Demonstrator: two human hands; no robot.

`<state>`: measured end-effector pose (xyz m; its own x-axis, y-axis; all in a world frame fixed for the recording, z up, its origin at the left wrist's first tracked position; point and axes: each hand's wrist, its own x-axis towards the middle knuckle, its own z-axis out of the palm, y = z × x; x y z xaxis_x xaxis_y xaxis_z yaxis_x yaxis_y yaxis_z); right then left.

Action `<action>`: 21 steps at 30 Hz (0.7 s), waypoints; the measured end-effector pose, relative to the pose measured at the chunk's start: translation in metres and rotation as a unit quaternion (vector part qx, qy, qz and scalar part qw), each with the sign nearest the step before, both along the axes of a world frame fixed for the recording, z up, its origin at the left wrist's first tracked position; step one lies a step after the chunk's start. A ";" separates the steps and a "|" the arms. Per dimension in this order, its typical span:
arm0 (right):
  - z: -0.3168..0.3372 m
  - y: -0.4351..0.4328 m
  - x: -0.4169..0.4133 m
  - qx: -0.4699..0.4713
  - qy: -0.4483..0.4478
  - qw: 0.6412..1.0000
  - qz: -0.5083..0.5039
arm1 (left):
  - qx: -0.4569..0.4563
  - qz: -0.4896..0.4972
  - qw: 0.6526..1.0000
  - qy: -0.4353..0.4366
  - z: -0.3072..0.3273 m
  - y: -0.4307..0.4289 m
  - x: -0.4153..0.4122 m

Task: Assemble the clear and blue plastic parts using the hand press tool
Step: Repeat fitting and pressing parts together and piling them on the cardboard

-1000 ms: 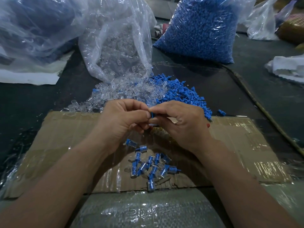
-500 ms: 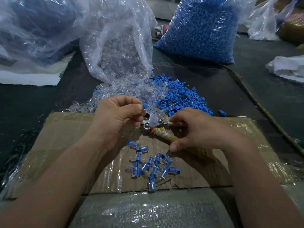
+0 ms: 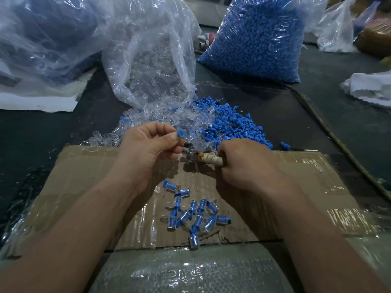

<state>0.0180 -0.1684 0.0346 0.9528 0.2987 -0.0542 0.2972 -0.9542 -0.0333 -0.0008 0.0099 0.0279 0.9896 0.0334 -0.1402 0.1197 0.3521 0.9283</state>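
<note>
Poking from left fingers (image 3: 167, 142), blue part (image 3: 181, 133)

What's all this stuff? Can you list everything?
blue bag: one, clear, holds blue parts, far, right of centre.
clear bag: one, holds clear parts, far centre.
big bag: one, clear, far left.
clear heap: one, before clear bag.
blue heap: one, right of clear heap.
cardboard: one, brown, near.
finished pieces: about fifteen, clear and blue, on cardboard.
press tool: one, metal, wrapped handle, centre.
blue part: one, blue, above press tool.
left hand: pinches blue part.
right hand: grips press tool.
</note>
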 end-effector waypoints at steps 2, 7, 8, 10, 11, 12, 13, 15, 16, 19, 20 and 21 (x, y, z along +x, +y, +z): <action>-0.002 -0.001 0.000 0.016 0.000 1.000 -0.002 | 0.012 0.001 1.000 -0.003 -0.001 0.001 0.001; 0.002 -0.008 -0.001 0.121 -0.030 0.992 -0.007 | 0.039 0.005 0.999 -0.024 -0.003 0.002 0.003; 0.004 -0.008 -0.002 0.145 -0.046 0.988 -0.011 | 0.045 0.006 0.999 -0.030 -0.003 0.002 0.003; 0.005 -0.007 -0.004 0.191 -0.069 0.979 -0.023 | 0.061 0.008 0.997 -0.043 -0.003 0.001 0.003; 0.005 -0.006 -0.005 0.206 -0.071 0.976 -0.028 | 0.070 0.010 0.996 -0.052 -0.003 0.000 0.002; 0.005 -0.006 -0.006 0.214 -0.070 0.974 -0.029 | 0.077 0.011 0.995 -0.062 -0.004 -0.001 0.002; 0.005 -0.005 -0.007 0.216 -0.066 0.974 -0.026 | 0.082 0.014 0.994 -0.070 -0.004 -0.002 0.002; 0.003 -0.003 -0.008 0.218 -0.057 0.974 -0.014 | 0.087 0.019 0.992 -0.085 -0.004 -0.002 0.001; 0.002 -0.003 -0.007 0.215 -0.054 0.975 -0.008 | 0.087 0.021 0.992 -0.091 -0.004 -0.002 0.001; 0.000 0.000 -0.007 0.197 -0.045 0.979 0.002 | 0.083 0.023 0.991 -0.105 -0.003 -0.002 0.000; -0.001 0.000 -0.007 0.191 -0.043 0.981 0.005 | 0.082 0.025 0.990 -0.109 -0.003 -0.002 0.000; -0.001 0.000 -0.007 0.185 -0.040 0.982 0.008 | 0.081 0.027 0.990 -0.112 -0.002 -0.002 -0.001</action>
